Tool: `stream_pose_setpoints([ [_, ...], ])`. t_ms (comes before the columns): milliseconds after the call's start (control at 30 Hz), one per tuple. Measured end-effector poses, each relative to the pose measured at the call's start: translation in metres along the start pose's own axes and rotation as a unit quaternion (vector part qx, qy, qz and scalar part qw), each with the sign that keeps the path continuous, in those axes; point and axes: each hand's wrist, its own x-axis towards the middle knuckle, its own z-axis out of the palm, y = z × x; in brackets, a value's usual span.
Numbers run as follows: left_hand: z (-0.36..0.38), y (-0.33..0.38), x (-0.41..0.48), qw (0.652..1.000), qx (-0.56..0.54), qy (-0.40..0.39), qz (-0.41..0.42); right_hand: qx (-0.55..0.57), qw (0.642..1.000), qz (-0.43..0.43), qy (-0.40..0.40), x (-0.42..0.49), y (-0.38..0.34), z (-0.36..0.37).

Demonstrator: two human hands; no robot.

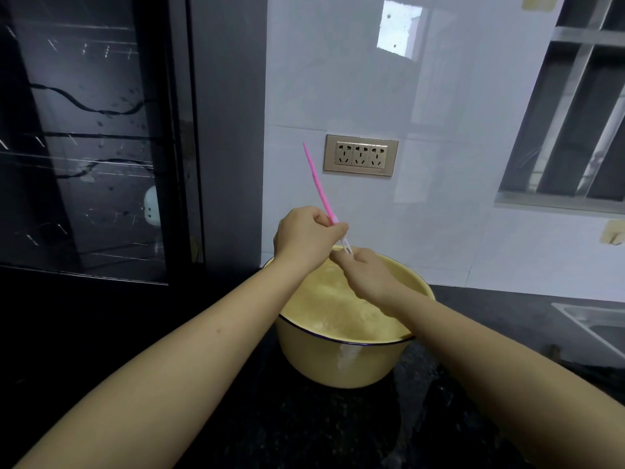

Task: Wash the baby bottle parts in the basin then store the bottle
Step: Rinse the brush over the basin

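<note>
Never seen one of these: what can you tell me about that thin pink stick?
The pink stick is a slim, straight rod, plastic by its look, tapering to a point at the top. It tilts up and leftward above the yellow basin. The left hand grips its lower part. Below that it ends in a small whitish loop, which meets the right hand; whether that hand pinches it is unclear.

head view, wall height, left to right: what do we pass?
Dark glass-door cabinet → thin pink plastic brush, gripped by the left hand → gold triple wall socket → metal-barred window.
</note>
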Motion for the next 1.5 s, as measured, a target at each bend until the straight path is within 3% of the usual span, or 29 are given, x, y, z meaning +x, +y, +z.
stream_pose_setpoints([
  [167,-0.007,-0.001,-0.001,0.999,-0.009,-0.030,0.030,0.062,0.980,0.011,-0.186,-0.001,0.000,-0.015],
  [233,-0.010,-0.004,-0.004,0.997,0.005,-0.047,0.064,0.028,0.969,0.016,-0.245,-0.001,-0.002,-0.026],
  [333,-0.015,-0.005,-0.011,0.986,0.055,-0.067,0.143,-0.076,0.980,0.004,-0.183,0.001,-0.002,-0.038],
  [400,-0.016,-0.006,-0.015,0.965,0.122,-0.089,0.214,-0.074,0.990,0.024,-0.122,0.003,-0.005,-0.042],
  [500,-0.012,-0.009,-0.025,0.917,0.215,-0.100,0.322,-0.061,0.995,0.039,-0.066,0.002,-0.013,-0.043],
  [667,0.006,-0.016,-0.040,0.827,0.236,-0.054,0.507,-0.057,0.996,0.068,0.017,0.006,-0.020,-0.036],
  [867,0.018,-0.013,-0.065,0.754,0.250,-0.010,0.608,-0.021,0.993,0.070,0.098,0.007,-0.023,-0.024],
  [1033,0.017,-0.008,-0.074,0.730,0.246,0.006,0.637,-0.064,0.990,0.082,0.093,0.000,-0.026,-0.026],
  [1233,0.020,-0.011,-0.081,0.752,0.219,-0.031,0.621,-0.079,0.995,0.049,0.028,-0.029,-0.026,-0.046],
  [1367,0.013,-0.014,-0.089,0.800,0.193,-0.061,0.565,-0.068,0.993,0.034,0.092,-0.043,-0.017,-0.068],
  [1500,-0.006,-0.027,-0.097,0.847,0.180,-0.023,0.500,-0.105,0.987,0.032,0.121,-0.063,-0.003,-0.091],
])
